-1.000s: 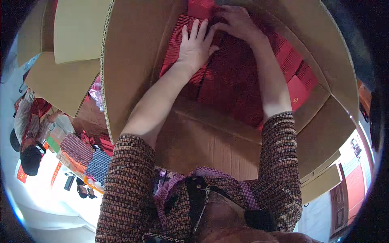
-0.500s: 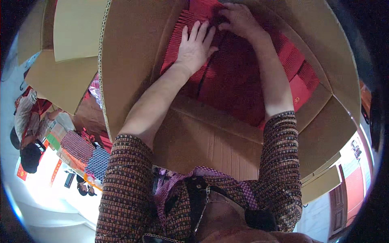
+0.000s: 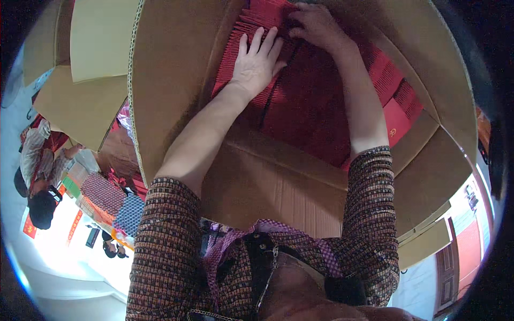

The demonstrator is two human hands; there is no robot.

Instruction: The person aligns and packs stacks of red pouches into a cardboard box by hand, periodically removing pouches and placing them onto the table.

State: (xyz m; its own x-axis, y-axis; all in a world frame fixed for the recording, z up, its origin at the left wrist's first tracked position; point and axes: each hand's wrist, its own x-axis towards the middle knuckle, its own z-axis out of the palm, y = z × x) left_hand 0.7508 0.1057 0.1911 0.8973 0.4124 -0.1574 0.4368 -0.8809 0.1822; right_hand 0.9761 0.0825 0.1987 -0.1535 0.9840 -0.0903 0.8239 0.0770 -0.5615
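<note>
Both of my arms reach down into a large open cardboard box. Inside are tight rows of flat red paper pieces that look like folded bags or envelopes, many standing on edge. My left hand lies over the left row, palm down, its fingers spread across the edges. At the far end of the rows is my right hand, with bent fingers apart; I see nothing held in it, though the fingertips are in shadow. A red piece with a small gold mark lies at the box's right side.
Raised box flaps surround the opening. More cardboard stands at the left. Beyond it, another person is beside a table with stacked patterned packs. A brown door is at the lower right.
Both hands stay almost in place over the red pieces. The tops of the far-left row have shifted slightly and fan out a little more beside my left fingers.
</note>
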